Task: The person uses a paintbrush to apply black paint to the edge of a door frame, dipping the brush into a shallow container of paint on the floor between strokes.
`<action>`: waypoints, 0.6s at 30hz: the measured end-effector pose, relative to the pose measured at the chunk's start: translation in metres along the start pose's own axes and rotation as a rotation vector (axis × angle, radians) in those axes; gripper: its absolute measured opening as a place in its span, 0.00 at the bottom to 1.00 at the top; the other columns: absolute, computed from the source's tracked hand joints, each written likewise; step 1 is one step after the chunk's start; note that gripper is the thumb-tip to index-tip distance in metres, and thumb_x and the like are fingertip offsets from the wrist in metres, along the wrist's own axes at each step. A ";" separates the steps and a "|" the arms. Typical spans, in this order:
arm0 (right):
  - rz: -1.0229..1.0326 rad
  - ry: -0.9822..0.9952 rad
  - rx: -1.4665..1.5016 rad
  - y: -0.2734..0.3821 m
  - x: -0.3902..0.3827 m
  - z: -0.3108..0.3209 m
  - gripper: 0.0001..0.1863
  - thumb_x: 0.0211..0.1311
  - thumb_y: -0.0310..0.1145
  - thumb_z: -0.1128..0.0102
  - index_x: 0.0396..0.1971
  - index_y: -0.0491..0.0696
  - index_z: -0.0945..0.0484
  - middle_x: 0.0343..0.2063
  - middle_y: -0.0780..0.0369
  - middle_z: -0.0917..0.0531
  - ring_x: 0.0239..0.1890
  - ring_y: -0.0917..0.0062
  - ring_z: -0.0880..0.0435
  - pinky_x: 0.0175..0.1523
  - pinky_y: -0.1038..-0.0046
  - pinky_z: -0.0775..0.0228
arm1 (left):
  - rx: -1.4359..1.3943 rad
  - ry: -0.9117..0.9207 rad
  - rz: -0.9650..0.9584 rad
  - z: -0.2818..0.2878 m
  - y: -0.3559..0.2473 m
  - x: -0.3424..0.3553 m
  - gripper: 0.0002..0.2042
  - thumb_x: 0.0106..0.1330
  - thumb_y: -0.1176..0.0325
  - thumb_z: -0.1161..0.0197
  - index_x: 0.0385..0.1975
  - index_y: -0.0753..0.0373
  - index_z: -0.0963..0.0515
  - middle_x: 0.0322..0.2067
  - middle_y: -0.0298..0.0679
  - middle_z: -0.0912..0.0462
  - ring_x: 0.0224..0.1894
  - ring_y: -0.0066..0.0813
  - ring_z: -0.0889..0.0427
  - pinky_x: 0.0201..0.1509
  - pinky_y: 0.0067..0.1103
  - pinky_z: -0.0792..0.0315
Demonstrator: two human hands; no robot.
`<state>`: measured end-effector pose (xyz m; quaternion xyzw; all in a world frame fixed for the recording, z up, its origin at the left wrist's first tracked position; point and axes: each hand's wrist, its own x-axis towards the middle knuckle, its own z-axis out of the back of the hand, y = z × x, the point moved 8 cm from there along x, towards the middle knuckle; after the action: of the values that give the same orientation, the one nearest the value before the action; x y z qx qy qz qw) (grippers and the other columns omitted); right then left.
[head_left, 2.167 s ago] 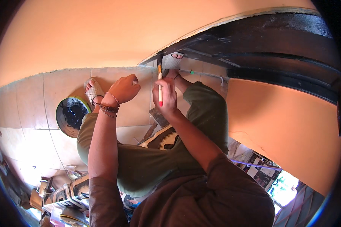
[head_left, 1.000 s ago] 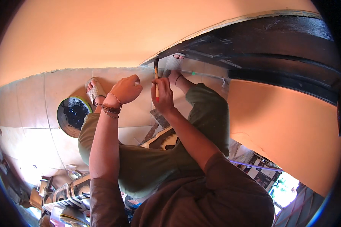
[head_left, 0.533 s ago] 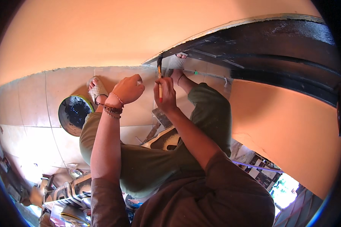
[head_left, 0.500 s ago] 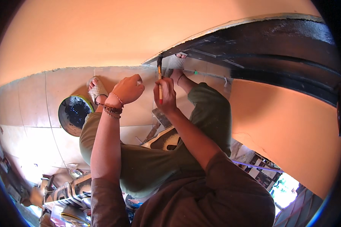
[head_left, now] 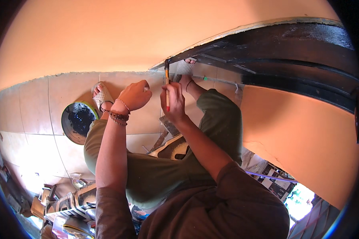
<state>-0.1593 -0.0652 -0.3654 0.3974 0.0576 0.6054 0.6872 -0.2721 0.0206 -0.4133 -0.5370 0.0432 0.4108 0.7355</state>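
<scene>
My right hand (head_left: 174,98) grips a thin paintbrush (head_left: 167,75) by its light handle, which has a red end. The brush's dark bristles point away from me and meet the lower end of a black-painted door frame (head_left: 263,49), beside the orange wall. To its left, my left hand (head_left: 133,95) is closed in the air, wrist bent, with bracelets around it. Whatever its fingers may hold is hidden. A round bucket (head_left: 68,129) of black paint stands on the floor left of my left forearm, beside my sandalled foot.
Pale tiles (head_left: 34,105) cover the floor. Under my legs is a low seat with a perforated light-coloured top (head_left: 173,149). Assorted household items (head_left: 71,211) are piled at the lower left. An orange wall (head_left: 291,131) rises on my right.
The brush tip has shifted very slightly along the frame's lower end, with the right hand barely moving. My left hand stays in nearly the same place.
</scene>
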 end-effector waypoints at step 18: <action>-0.099 0.104 -0.017 -0.016 -0.013 -0.008 0.09 0.53 0.22 0.45 0.36 0.43 0.30 0.33 0.53 0.27 0.36 0.58 0.24 0.40 0.63 0.29 | 0.018 0.004 0.064 0.004 -0.005 -0.005 0.15 0.57 0.61 0.49 0.38 0.64 0.25 0.39 0.51 0.20 0.45 0.50 0.23 0.50 0.35 0.30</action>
<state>-0.1546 -0.0719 -0.3858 0.3563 0.1078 0.5910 0.7157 -0.2738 0.0207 -0.4046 -0.5295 0.0656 0.4328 0.7267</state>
